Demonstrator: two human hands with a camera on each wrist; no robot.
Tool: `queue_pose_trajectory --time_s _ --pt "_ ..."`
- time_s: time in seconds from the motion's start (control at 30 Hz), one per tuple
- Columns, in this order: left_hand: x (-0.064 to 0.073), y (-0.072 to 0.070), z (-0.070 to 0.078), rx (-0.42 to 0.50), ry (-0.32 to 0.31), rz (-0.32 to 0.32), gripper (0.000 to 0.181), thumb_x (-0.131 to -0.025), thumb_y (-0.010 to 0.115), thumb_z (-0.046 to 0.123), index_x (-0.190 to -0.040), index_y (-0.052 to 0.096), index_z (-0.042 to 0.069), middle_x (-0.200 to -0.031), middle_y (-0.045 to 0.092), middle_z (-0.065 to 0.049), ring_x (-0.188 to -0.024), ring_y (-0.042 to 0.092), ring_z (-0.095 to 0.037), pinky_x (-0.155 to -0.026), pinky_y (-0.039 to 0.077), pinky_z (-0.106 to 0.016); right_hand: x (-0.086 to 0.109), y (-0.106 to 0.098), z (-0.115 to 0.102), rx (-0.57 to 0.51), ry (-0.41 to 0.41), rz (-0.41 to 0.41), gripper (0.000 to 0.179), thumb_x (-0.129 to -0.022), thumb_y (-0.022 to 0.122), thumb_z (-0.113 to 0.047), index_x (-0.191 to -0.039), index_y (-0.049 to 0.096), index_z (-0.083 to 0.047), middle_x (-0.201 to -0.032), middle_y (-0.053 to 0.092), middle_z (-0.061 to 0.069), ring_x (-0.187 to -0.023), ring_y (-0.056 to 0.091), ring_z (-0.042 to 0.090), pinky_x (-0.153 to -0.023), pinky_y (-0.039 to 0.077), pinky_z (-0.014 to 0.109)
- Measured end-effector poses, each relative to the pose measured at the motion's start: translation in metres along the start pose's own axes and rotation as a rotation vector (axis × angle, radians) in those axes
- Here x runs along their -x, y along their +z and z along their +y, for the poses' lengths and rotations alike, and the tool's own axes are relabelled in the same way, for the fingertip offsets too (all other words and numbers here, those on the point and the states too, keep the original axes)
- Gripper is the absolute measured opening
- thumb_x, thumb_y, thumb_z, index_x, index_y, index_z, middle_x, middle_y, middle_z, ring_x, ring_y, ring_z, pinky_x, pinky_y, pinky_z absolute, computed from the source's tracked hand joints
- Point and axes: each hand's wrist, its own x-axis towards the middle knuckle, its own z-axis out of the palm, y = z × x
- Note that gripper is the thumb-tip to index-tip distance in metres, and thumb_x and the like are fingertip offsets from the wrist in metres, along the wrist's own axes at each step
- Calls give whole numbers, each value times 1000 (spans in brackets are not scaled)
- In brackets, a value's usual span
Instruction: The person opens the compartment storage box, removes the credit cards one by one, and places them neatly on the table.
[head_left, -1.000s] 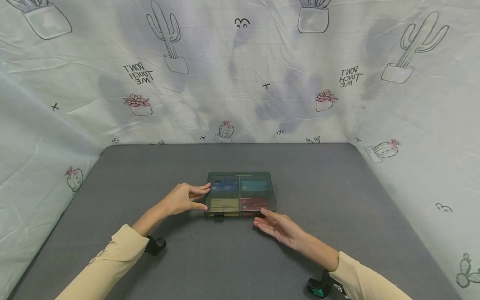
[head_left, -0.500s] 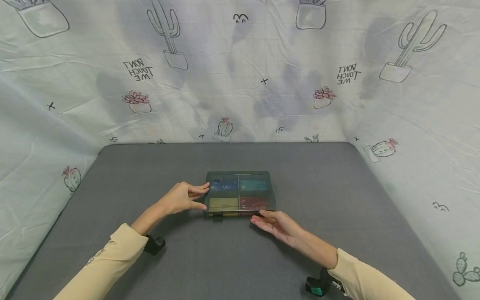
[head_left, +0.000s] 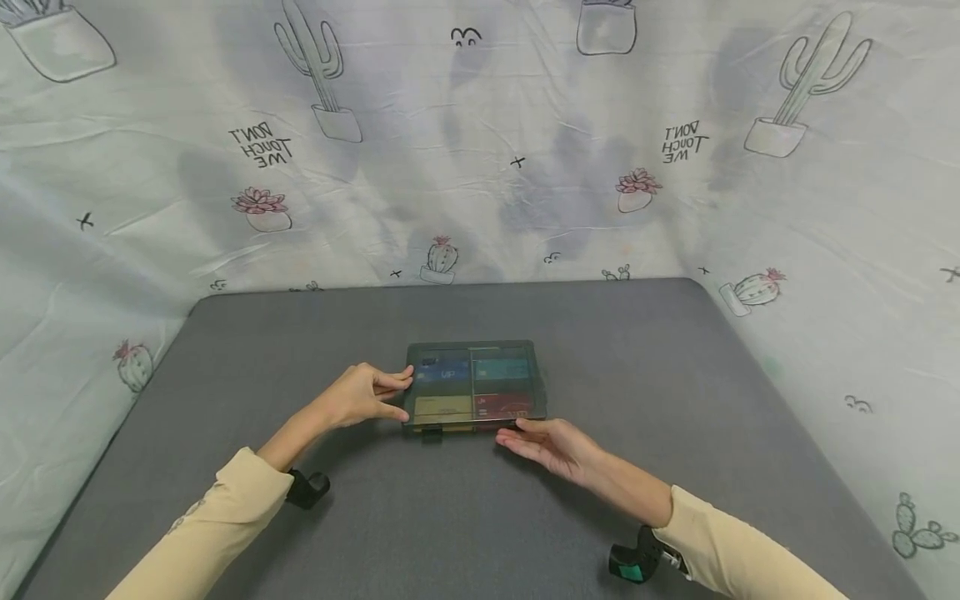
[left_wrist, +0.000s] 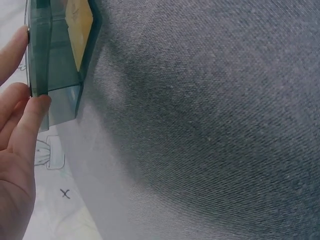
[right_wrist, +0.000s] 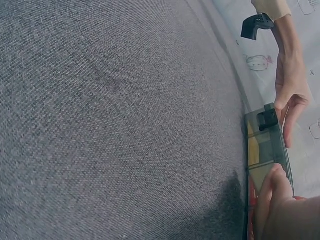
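A green see-through plastic box (head_left: 442,390) with a lid lies on the table in the head view. Its dividers part several cards or packets in blue, teal, yellow and red. My left hand (head_left: 360,396) grips the box's left side, thumb by the front corner and fingers farther back. At the front right edge, my right hand (head_left: 555,448) pinches the box, with the thumb at the lid's rim and fingers against the front wall. A black latch (right_wrist: 267,120) shows at the front left; the right hand covers the front right part.
The grey cloth-topped table (head_left: 450,525) extends all round the box. A white curtain (head_left: 480,158) printed with cacti hangs behind and at both sides. Black wrist devices (head_left: 306,489) are strapped on both forearms.
Both hands keep their hold at the left side and front right edge, the right shifting slightly left. The head view has turned a little; the lid stays down.
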Motion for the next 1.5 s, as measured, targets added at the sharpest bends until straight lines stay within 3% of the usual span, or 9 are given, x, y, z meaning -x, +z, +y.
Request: queue_pose_trajectory --time_s 0.3,0.5,0.63,0.8,1.0,1.13,1.23,1.33,1.5 --pt "-4 0 9 -18 -42 7 62 -74 82 13 -126 57 -8 -142 43 -19 -118 55 -33 -90 54 -33 1 3 -6 48 -6 9 51 -104 30 -1 -145 6 18 -149 15 38 -140 20 43 -108 37 35" --pt "-6 0 14 -15 -79 15 62 -72 83 11 -126 58 -7 -142 43 -19 -118 56 -33 -89 55 -33 1 7 -4 91 -53 31 29 -102 30 -2 -128 26 11 -145 21 40 -128 43 43 -109 36 40" --pt "-7 1 16 -32 -97 20 62 -71 83 13 -125 59 -6 -141 44 -18 -117 56 -33 -88 55 -33 1 10 -2 114 -79 50 9 -102 30 -1 -110 32 2 -136 36 41 -117 55 40 -108 37 42" --pt "-8 1 19 -49 -104 26 61 -71 84 12 -124 60 -5 -140 45 -17 -117 57 -32 -87 56 -34 1 10 -1 145 -95 56 4 -101 31 -1 -103 34 0 -113 58 29 -108 60 36 -107 39 43" --pt "-6 0 22 -55 -105 32 60 -71 84 8 -123 60 -7 -139 45 -18 -116 57 -33 -87 55 -33 1 11 0 168 -104 59 4 -100 31 -2 -103 34 -1 -106 63 24 -106 62 35 -107 38 43" --pt "-3 1 22 -50 -110 39 60 -70 83 8 -124 60 -7 -139 45 -18 -117 57 -32 -87 55 -32 -1 13 4 181 -121 90 6 -100 31 -2 -104 34 1 -112 59 30 -113 58 40 -107 38 45" --pt "-2 2 21 -55 -102 41 59 -71 83 8 -123 60 -8 -139 46 -19 -117 56 -33 -88 55 -32 -3 13 10 154 -112 104 31 -96 27 5 -125 27 14 -127 46 40 -126 44 46 -109 35 45" --pt "-1 3 19 -67 -100 36 59 -71 83 8 -123 60 -7 -139 46 -18 -116 57 -33 -88 55 -33 -3 11 15 132 -95 90 54 -91 22 10 -140 3 21 -138 29 45 -133 31 49 -111 32 43" --pt "-4 5 19 -101 -107 35 58 -71 83 10 -122 62 -5 -139 47 -17 -115 58 -32 -87 56 -33 0 6 17 203 -66 72 49 -99 24 4 -141 4 22 -139 32 42 -122 50 41 -106 41 37"
